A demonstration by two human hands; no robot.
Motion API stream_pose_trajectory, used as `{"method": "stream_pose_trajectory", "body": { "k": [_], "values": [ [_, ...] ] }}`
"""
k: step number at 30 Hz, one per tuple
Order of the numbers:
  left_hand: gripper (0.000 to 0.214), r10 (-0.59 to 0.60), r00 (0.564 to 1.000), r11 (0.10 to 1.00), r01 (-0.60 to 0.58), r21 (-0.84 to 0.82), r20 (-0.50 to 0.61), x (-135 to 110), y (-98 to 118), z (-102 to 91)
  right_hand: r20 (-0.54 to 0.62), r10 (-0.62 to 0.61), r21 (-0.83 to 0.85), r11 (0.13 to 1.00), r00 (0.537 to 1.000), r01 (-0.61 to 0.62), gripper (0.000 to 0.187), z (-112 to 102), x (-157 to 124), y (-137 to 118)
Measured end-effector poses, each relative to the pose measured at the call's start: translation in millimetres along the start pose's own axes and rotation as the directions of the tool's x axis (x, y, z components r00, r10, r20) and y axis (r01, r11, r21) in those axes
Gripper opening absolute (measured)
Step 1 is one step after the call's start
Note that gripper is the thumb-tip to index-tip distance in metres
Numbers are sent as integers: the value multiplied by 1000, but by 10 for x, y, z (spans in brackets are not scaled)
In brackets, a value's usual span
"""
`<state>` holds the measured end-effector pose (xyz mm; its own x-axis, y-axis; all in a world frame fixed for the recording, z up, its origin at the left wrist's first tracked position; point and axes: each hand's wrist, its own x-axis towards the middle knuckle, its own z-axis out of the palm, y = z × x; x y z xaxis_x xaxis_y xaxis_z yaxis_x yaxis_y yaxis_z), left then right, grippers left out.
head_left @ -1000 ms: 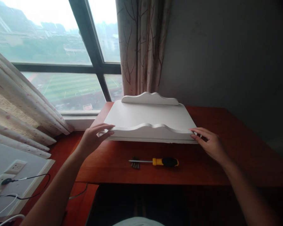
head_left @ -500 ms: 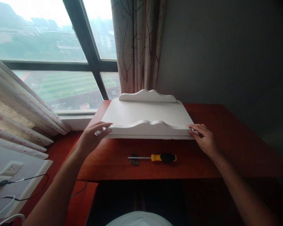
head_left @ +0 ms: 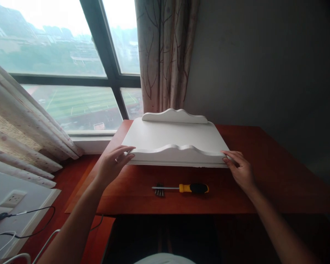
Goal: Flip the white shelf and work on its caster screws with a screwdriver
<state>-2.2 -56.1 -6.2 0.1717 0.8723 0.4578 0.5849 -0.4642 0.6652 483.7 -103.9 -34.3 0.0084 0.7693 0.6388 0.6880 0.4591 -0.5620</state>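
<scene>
A white wooden shelf piece (head_left: pixel 173 138) with wavy rails front and back lies flat on a red-brown table (head_left: pixel 277 172). My left hand (head_left: pixel 113 163) grips its near left corner, fingers curled round the front rail's end. At the near right corner my right hand (head_left: pixel 239 168) holds the rail's other end with its fingertips. A screwdriver (head_left: pixel 184 188) with a yellow and black handle lies on the table in front of the shelf piece, its tip beside a few dark screws (head_left: pixel 159 191).
A window (head_left: pixel 71 73) and patterned curtains (head_left: pixel 165 55) stand behind the table; a grey wall is to the right. A second curtain (head_left: pixel 22 135) hangs at left. Wall sockets (head_left: pixel 5 205) with cables sit at lower left.
Both hands stay on the shelf piece's near corners. The view has shifted slightly; the shelf piece, screwdriver and screws have hardly moved on the table.
</scene>
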Motion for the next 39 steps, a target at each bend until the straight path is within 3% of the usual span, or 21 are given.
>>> {"method": "stream_pose_trajectory", "body": {
  "k": [8,14,19,23,25,28,31,39],
  "values": [
    [28,-36,999,996,39,-86,34,92,-6,-75,2,43,76,996,999,-43,20,-33,10,29],
    [32,-156,985,972,141,-187,-67,67,23,-41,-10,147,154,978,989,-144,21,-50,0,51],
    [30,-194,980,936,195,-294,33,160,17,-138,68,181,174,966,981,-190,24,-140,76,12],
    [29,-255,960,908,195,-372,-119,341,-96,-162,145,220,183,952,965,-245,31,-202,169,25],
    [37,-328,936,897,266,-353,-129,444,-199,-147,188,282,235,917,941,-322,32,-197,211,87],
    [51,-424,902,880,392,-269,-75,574,-358,-113,106,392,348,846,914,-403,30,-140,284,233],
    [57,-442,896,885,428,-181,-43,639,-459,-81,-9,467,405,810,884,-424,30,-56,367,381],
    [69,-517,855,836,515,-189,41,610,-472,-59,-72,520,355,811,851,-466,35,39,436,448]
  ]
}}
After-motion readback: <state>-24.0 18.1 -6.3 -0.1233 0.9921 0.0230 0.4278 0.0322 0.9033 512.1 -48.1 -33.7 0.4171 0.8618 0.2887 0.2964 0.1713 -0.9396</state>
